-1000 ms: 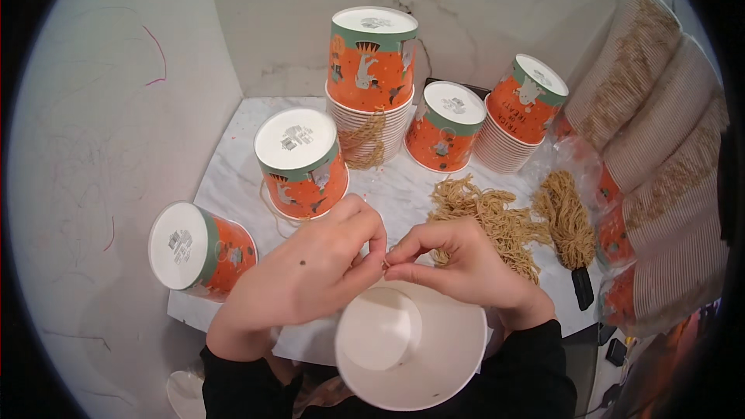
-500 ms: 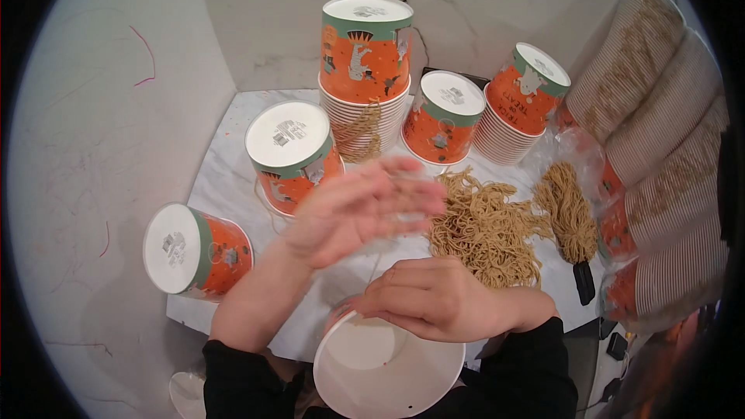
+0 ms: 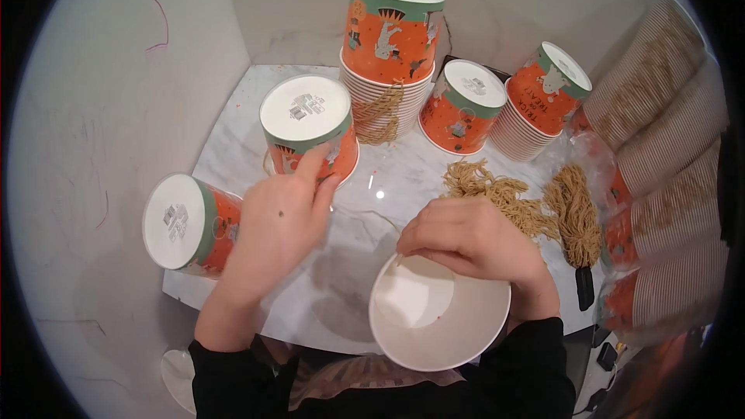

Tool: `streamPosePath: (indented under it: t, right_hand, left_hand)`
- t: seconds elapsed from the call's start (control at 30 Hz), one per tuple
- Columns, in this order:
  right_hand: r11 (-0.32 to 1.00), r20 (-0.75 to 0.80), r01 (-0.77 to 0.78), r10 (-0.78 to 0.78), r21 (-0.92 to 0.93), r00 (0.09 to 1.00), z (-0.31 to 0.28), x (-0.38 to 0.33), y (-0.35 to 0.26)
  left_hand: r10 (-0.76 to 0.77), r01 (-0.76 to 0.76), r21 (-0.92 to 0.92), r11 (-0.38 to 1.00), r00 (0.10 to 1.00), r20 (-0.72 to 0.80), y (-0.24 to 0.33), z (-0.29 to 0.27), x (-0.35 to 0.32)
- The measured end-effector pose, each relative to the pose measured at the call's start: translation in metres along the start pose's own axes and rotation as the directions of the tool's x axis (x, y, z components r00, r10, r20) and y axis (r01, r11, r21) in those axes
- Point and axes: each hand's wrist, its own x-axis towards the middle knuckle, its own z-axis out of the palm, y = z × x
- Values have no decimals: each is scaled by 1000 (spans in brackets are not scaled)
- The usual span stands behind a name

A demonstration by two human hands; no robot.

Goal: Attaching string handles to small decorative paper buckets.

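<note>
"Orange paper covers most of the buckets. How far has the work been brought?"

"One open bucket (image 3: 475, 330) is held at the near edge of the table (image 3: 310, 287), and a thin cord (image 3: 386, 219) is seen close to its rim. Whether this cord is fixed there cannot be told, so work on this bucket is judged as not complete."

"And how are the hands occupied?"

"By the right hand (image 3: 469, 237) the rim is gripped, with the fingers bent over it. The left hand (image 3: 283, 206) is placed before an upturned bucket (image 3: 306, 116) toward the left edge, with the forefinger stretched out. Whether this bucket is touched, or something is pinched, cannot be told."

"What is left, as it seems?"

"Much cord: a loose pile (image 3: 508, 206) and a bundle (image 3: 573, 209) are laid toward the right edge. Strands (image 3: 380, 112) are visible along the tall stack (image 3: 388, 39) near the far edge, so cord may be judged as already present on some buckets there."

"And the containers?"

"Inside the open bucket, only a small red speck (image 3: 438, 316) is noticed. A second upturned bucket (image 3: 174, 221) is set at the left edge, and a third (image 3: 462, 109) beside the shorter stack (image 3: 535, 112) near the far edge. What is under them is hidden. Beyond the right edge, nested buckets (image 3: 675, 163) are packed in rows, with brown strands showing."
</note>
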Motion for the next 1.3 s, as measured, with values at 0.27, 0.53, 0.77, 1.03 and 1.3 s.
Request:
streamPosePath:
  t: [0.27, 0.53, 0.77, 1.03, 1.3]
  right_hand:
    - [999, 28, 7, -8, 46, 1000, 12, 11, 3]
    - [992, -20, -100, 101, 79, 995, 10, 16, 7]
    - [865, -23, -233, 271, 445, 962, 4, 10, 11]
    - [567, 19, -435, 594, 700, 804, 1, 10, 8]
    - [901, -331, -354, 423, 248, 844, 10, 7, 20]
  left_hand:
    - [443, -216, -794, 568, 893, 74, -11, 56, -14]
    - [315, 85, -773, 629, 881, 353, -42, 53, 0]
    - [353, -88, -552, 829, 849, 394, -25, 6, 7]
    - [434, -449, 7, 893, 866, 250, 16, -28, 11]
    - [559, -527, -233, 818, 824, 98, 18, -17, 31]
